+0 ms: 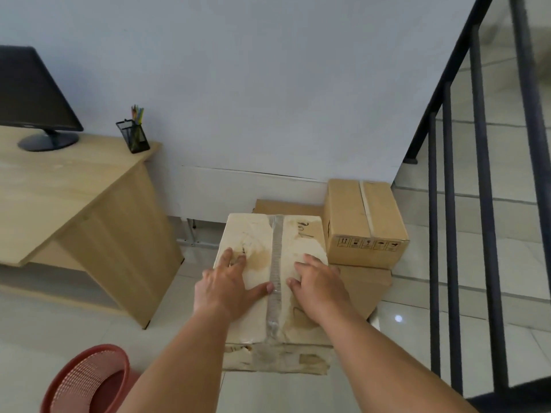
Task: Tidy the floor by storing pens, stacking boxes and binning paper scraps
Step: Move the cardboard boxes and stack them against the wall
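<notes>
A pale, stained cardboard box with clear tape down its middle sits in front of me, atop other boxes. My left hand lies flat on its top left, fingers spread. My right hand presses flat on its top right. To its right, a brown box with shipping symbols rests on a lower brown box. A flat brown box shows behind. A black mesh pen holder with coloured pens stands on the desk corner. A red plastic bin is at the bottom left.
A wooden desk with a black monitor fills the left side. A black stair railing runs down the right, with tiled steps beyond. A grey wall stands behind the boxes. White floor tiles lie around the bin.
</notes>
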